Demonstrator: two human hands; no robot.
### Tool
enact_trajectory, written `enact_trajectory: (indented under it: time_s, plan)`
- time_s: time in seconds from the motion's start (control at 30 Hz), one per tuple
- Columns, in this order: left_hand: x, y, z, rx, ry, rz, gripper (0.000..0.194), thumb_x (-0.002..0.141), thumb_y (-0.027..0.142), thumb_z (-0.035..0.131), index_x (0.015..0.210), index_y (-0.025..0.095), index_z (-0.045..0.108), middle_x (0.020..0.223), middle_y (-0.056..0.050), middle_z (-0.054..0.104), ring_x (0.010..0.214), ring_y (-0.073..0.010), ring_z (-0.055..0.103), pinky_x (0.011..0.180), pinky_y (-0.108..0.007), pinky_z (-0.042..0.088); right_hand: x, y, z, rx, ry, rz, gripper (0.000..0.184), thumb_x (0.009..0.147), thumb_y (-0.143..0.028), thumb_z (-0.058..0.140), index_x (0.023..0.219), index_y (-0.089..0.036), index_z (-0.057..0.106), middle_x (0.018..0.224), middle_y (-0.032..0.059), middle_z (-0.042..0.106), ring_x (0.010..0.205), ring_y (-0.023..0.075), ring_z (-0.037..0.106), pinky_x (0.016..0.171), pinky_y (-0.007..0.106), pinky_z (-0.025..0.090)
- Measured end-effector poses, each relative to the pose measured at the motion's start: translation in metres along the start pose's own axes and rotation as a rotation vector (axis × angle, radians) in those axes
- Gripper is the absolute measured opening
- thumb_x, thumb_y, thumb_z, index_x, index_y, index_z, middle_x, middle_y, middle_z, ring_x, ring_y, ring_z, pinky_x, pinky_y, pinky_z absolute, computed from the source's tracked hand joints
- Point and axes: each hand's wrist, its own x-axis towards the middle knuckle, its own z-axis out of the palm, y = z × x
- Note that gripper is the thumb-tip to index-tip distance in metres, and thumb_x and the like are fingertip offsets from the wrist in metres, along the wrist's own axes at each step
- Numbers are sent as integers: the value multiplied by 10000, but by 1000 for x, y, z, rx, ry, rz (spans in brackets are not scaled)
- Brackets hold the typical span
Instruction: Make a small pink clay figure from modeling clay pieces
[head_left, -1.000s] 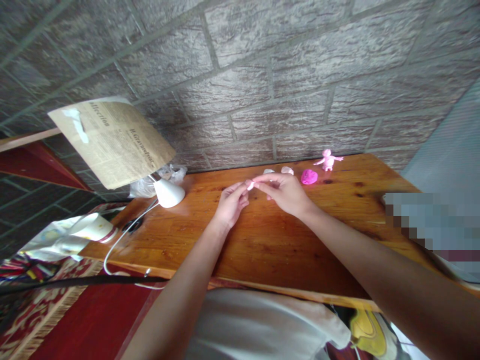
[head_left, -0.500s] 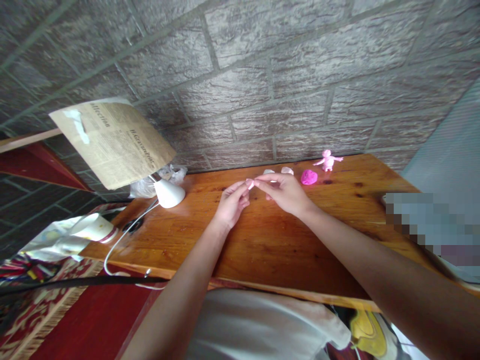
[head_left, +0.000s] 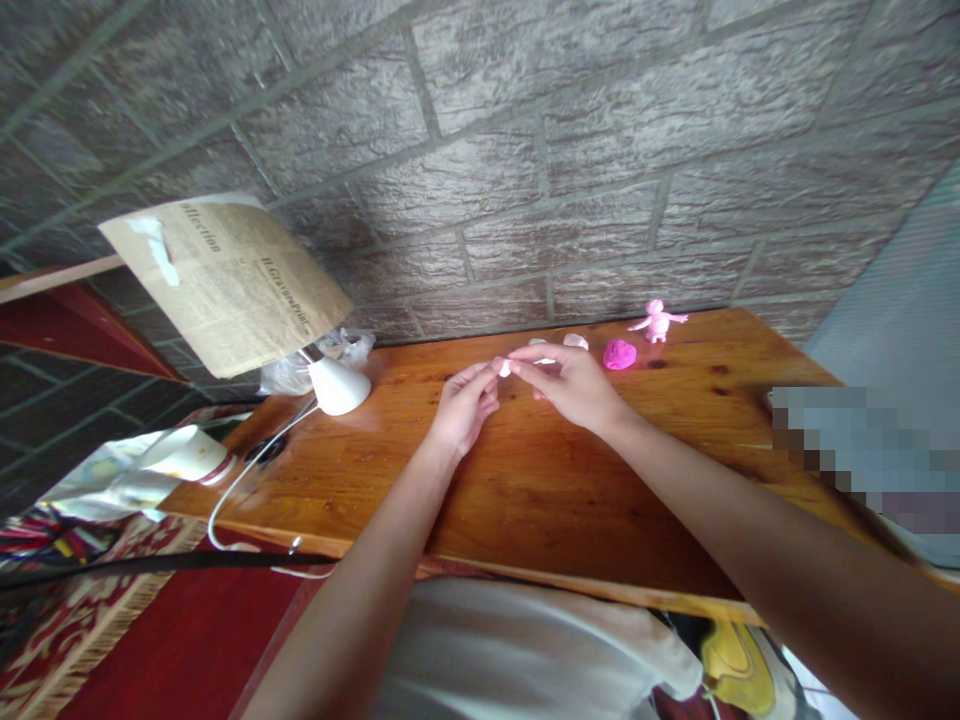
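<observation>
Between the fingertips of both hands is a small white piece of what looks like modelling clay (head_left: 505, 369). My left hand (head_left: 465, 405) pinches it from the left, and my right hand (head_left: 570, 385) pinches it from the right. Just behind my right hand lie a white lump (head_left: 543, 352), partly hidden by the fingers, and a pale pink lump (head_left: 576, 342). To their right sits a bright pink clay lump (head_left: 619, 354). A small pink figure (head_left: 657, 321) with outstretched arms stands upright near the wall.
The wooden table (head_left: 360, 480) runs along a stone-patterned wall (head_left: 487, 200). At its left stand a white lamp base (head_left: 339, 387) with a newsprint shade (head_left: 232, 285), a clear plastic bag (head_left: 352, 347) and a paper cup (head_left: 191, 456). A white cord (head_left: 240, 490) hangs over the front edge.
The white piece has turned slightly between my fingertips and shows more of its surface. Both hands stay in nearly the same place.
</observation>
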Motion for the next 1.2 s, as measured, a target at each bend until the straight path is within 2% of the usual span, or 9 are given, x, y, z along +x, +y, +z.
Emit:
enact_trajectory:
  time_s: [0.23, 0.4, 0.53, 0.7, 0.93, 1.03, 1.2]
  plan:
    - [-1, -1, 1, 37, 2, 24, 401, 605, 440, 911, 700, 138, 665, 547, 85, 321, 469, -18, 233, 444, -181, 197, 0, -1, -2, -64, 12, 5, 349, 811, -508, 721, 935, -188, 784, 889, 53, 770, 495, 92, 553, 477, 241, 481]
    - [-1, -3, 2, 117, 30, 61, 425, 572, 466, 920, 798, 147, 754, 507, 85, 333, 465, -25, 254, 452, -188, 190, 0, -8, -3, -20, 13, 19, 388, 792, -549, 724, 902, -181, 780, 912, 57, 759, 499, 83, 530, 471, 239, 481]
    - [-1, -3, 2, 164, 54, 89, 410, 588, 490, 904, 775, 155, 759, 492, 78, 370, 464, -28, 282, 475, -191, 237, 0, -9, -2, 4, 17, 33, 419, 763, -575, 740, 901, -182, 778, 921, 59, 754, 517, 87, 537, 468, 238, 492]
    - [-1, -3, 2, 159, 48, 120, 395, 608, 496, 890, 737, 152, 744, 491, 78, 379, 453, -24, 270, 475, -200, 240, 0, -6, -2, -9, 18, 52, 424, 763, -574, 741, 879, -169, 780, 829, 53, 730, 519, 98, 547, 475, 246, 501]
    - [0, -7, 2, 209, 85, 101, 418, 559, 439, 924, 850, 172, 788, 713, 9, 643, 514, -24, 360, 483, -187, 255, 0, -8, 0, 20, 71, 114, 432, 689, -575, 787, 791, -156, 769, 744, 29, 698, 537, 101, 547, 466, 226, 477]
    - [0, -9, 0, 212, 105, 111, 383, 563, 430, 920, 822, 178, 793, 730, 4, 662, 522, -29, 373, 487, -191, 269, 0, -10, 1, 21, 69, 133, 424, 680, -563, 794, 786, -154, 771, 752, 30, 706, 529, 98, 539, 471, 230, 475]
    - [0, -4, 1, 162, 97, 89, 380, 523, 431, 935, 763, 176, 786, 715, 2, 661, 505, -25, 360, 475, -197, 264, 0, -12, 1, 67, 46, 108, 382, 709, -523, 781, 860, -172, 782, 880, 48, 747, 551, 90, 542, 474, 222, 470]
